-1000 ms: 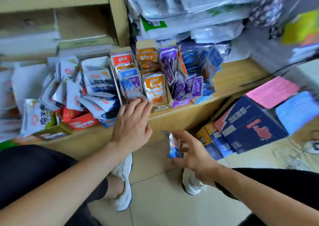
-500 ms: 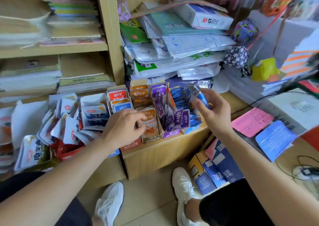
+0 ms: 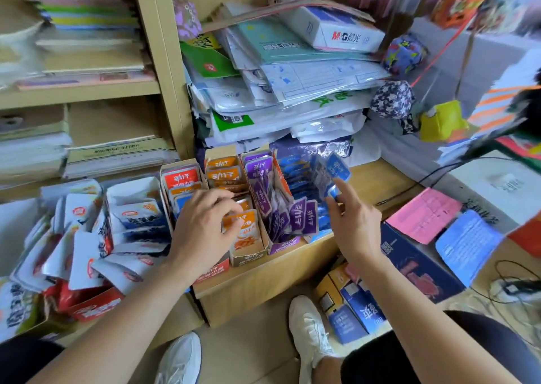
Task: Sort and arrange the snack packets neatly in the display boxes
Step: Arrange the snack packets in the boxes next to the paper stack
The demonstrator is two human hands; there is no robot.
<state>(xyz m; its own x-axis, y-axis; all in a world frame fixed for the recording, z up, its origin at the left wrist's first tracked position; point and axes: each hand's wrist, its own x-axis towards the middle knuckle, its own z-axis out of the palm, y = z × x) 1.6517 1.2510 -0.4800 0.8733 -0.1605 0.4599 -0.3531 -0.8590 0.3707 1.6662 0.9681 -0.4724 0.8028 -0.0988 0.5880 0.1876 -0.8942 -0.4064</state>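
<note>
1. Head view: left hand (image 3: 205, 231) is curled over the orange packets (image 3: 244, 231) in their box (image 3: 248, 256), thumb on the front one.
2. Right hand (image 3: 355, 225): index straight, tip at a blue packet (image 3: 338, 168). I can't tell if it's gripped.
3. Blue packet: glossy, white print, blurred, tilted over the blue stack (image 3: 295, 175), far right of the row on the shelf (image 3: 369, 181).

We wear black shorts (image 3: 503, 342) and white laced sneakers (image 3: 310, 331), the right one near six o'clock, the left near seven; forearms (image 3: 117, 322) bare.
</note>
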